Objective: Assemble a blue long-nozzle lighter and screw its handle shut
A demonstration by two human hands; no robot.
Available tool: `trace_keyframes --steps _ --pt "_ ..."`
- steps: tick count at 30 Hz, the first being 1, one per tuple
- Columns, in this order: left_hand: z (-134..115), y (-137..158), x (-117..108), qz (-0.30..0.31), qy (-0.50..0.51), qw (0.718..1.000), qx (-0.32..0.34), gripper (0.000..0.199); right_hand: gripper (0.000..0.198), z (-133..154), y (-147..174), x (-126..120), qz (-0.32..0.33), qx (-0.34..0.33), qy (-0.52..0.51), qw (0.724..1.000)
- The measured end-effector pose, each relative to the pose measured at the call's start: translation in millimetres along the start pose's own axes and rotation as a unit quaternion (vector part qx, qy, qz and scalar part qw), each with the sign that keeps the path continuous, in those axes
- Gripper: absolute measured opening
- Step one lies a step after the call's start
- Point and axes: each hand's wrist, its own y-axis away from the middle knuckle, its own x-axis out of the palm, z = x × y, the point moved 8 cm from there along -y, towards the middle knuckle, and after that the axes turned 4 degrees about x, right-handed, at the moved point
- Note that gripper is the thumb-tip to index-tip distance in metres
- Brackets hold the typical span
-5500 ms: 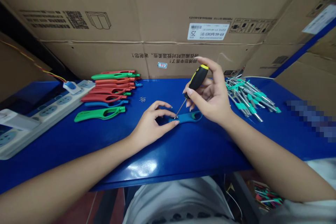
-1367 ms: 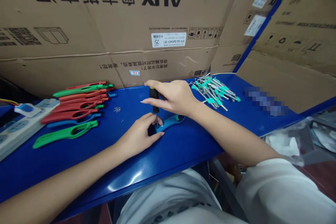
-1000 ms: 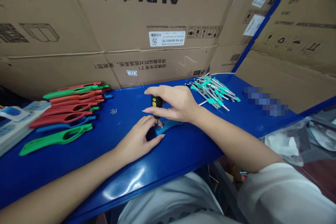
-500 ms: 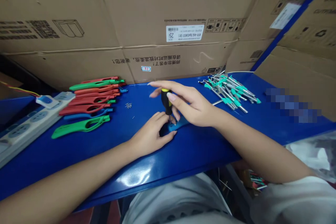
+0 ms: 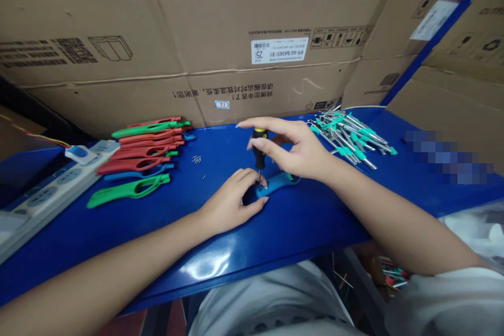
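Observation:
A blue lighter handle (image 5: pixel 277 184) lies flat on the table, a green bit showing at its far end. My left hand (image 5: pixel 232 199) pinches its near end between thumb and fingers. Upright over that end stands a screwdriver (image 5: pixel 259 156) with a black and yellow grip, its tip down at the handle. My right hand (image 5: pixel 297 149) holds the grip between thumb and fingers, with the index finger stretched across the top. Whether the tip sits in a screw is too small to tell.
Red, green and blue lighter handles (image 5: pixel 137 163) lie in a row at left, beside a white power strip (image 5: pixel 59 184). Small screws (image 5: pixel 196 159) sit behind my left hand. Metal lighter rods with teal parts (image 5: pixel 354 139) are piled at right. A cardboard wall (image 5: pixel 157 68) closes off the back.
My right hand's fingers have shifted around the screwdriver grip, and more of the blue lighter handle shows. My left hand keeps its hold. The whole view has moved slightly.

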Motion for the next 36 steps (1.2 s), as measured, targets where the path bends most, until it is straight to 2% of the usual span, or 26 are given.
trace_keyframes --steps 2,4,8,10,13,15,19,20,22,25,27,31,32,36 --pt "-0.1 -0.1 0.0 0.002 0.004 1.000 -0.002 0.013 0.038 -0.2 1.3 -9.3 -0.055 -0.018 0.079 0.995" --pt "-0.1 0.1 -0.4 0.000 0.006 1.000 -0.001 0.012 0.038 0.4 1.9 -11.5 -0.068 -0.030 0.099 0.992" --pt "0.6 1.1 -0.1 0.001 0.006 1.000 0.000 0.012 0.041 -5.6 -1.2 2.3 0.024 -0.001 -0.029 0.999" --pt "0.9 1.6 0.3 0.004 0.004 1.000 0.001 0.012 0.039 -9.3 -1.7 4.2 0.031 0.008 -0.042 0.999" --pt "1.0 1.8 0.6 0.005 0.003 1.000 0.002 0.013 0.041 -9.2 -0.4 -9.0 -0.062 -0.019 0.042 0.997" --pt "0.8 1.5 0.4 0.003 0.005 1.000 0.003 0.013 0.042 -7.5 -0.1 -12.0 -0.083 -0.030 0.053 0.995" --pt "0.3 1.1 0.4 0.003 0.007 1.000 0.000 0.012 0.045 -14.0 -4.1 2.0 0.011 0.031 -0.079 0.996" --pt "0.2 1.2 0.6 0.005 0.005 1.000 -0.001 0.012 0.044 -15.1 -4.1 3.1 0.017 0.041 -0.086 0.995" --pt "0.0 1.4 0.8 0.007 0.004 1.000 -0.002 0.012 0.038 -14.4 -2.9 -2.9 -0.020 0.032 -0.035 0.999" --pt "-0.3 1.6 0.6 0.006 0.006 1.000 -0.002 0.013 0.033 -4.5 1.7 -14.4 -0.098 -0.021 0.063 0.993" --pt "-0.2 1.6 0.3 0.005 0.008 1.000 -0.003 0.012 0.033 -1.4 1.9 -11.5 -0.079 -0.026 0.038 0.996" --pt "0.3 1.5 0.8 0.010 0.003 1.000 -0.005 0.015 0.040 -3.6 -0.5 6.8 0.039 0.014 -0.076 0.996" --pt "0.4 1.5 1.0 0.012 0.001 1.000 -0.006 0.015 0.039 -4.0 -0.4 6.2 0.035 0.013 -0.066 0.997" --pt "0.4 1.7 1.1 0.011 -0.008 1.000 -0.006 0.014 0.035 4.0 3.1 -10.2 -0.069 -0.049 0.061 0.995"
